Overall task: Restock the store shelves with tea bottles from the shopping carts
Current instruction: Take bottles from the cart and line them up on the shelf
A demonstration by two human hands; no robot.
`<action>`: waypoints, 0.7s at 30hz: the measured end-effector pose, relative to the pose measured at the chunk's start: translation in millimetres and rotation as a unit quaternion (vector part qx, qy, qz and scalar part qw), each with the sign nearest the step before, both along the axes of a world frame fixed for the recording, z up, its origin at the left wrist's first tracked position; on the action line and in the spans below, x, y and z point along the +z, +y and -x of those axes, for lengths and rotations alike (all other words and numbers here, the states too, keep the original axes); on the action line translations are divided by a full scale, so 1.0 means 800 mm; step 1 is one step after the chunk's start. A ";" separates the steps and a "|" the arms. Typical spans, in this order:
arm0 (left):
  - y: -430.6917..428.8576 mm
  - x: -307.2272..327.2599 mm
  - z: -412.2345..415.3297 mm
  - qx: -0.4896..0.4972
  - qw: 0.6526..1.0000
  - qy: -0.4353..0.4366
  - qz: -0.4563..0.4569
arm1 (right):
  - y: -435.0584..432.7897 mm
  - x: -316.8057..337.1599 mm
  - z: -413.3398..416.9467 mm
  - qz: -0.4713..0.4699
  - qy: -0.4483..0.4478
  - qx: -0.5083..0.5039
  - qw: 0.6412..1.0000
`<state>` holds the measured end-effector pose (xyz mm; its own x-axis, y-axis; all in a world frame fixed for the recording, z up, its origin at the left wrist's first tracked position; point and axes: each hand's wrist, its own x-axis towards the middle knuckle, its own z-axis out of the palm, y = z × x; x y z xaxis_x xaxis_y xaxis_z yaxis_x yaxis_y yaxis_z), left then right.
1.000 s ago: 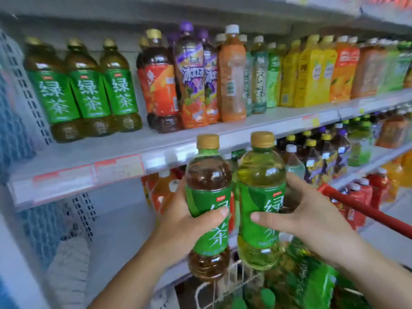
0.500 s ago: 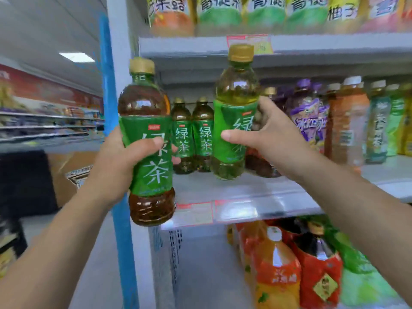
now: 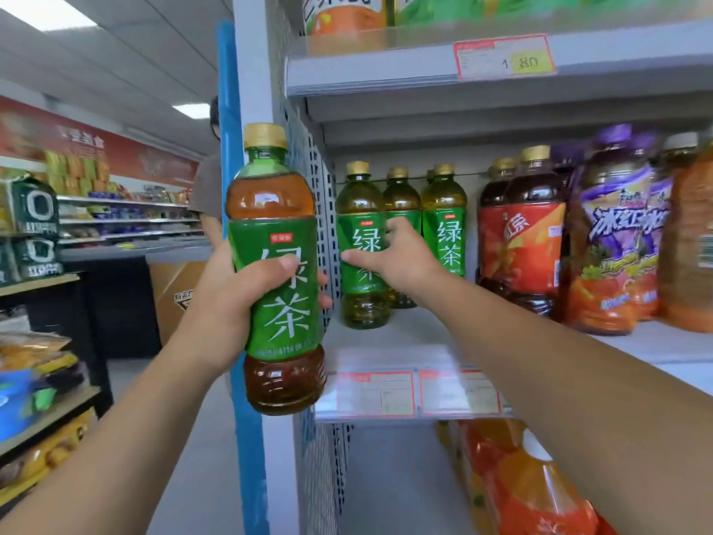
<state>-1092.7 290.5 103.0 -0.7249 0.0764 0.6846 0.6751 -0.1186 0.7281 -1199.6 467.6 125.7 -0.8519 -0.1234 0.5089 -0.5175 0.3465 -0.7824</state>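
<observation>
Dark bottle: gold cap, green label, brown tea. Upright in left hand, gripped mid-label, held off the shelf edge.
Pale bottle: same cap and label, yellow-green tea. Upright, base on shelf, right hand around its label.
Two more bottles stand just beyond the right hand.

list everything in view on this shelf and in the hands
shelf: 1, grey, middle level
dark tea bottle: 1, green label, off the shelf, in left hand
pale tea bottle: 1, green label, shelf's left end, in right hand
green bottles: at least 2, behind it
red bottles: 2, right of those
purple bottles: at least 2, farther right
price tags: 3, red-edged, shelf edges
left hand: 1, grips dark tea bottle
right hand: 1, grips pale tea bottle
</observation>
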 end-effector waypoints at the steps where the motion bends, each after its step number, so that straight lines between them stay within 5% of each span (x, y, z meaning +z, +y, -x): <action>1: -0.001 0.000 0.000 0.001 1.000 -0.001 -0.003 | -0.003 0.001 0.000 -0.006 -0.007 -0.005 1.000; 14: 0.004 0.000 0.000 0.019 1.000 0.000 0.016 | 0.012 -0.016 0.018 -0.068 -0.054 -0.023 0.996; 17: 0.010 -0.001 -0.003 0.040 0.999 -0.002 0.025 | 0.025 -0.010 -0.019 -0.107 -0.001 -0.052 0.993; 21: 0.037 -0.007 -0.002 0.028 0.999 -0.011 0.028 | 0.045 -0.009 -0.087 -0.011 0.012 0.050 0.999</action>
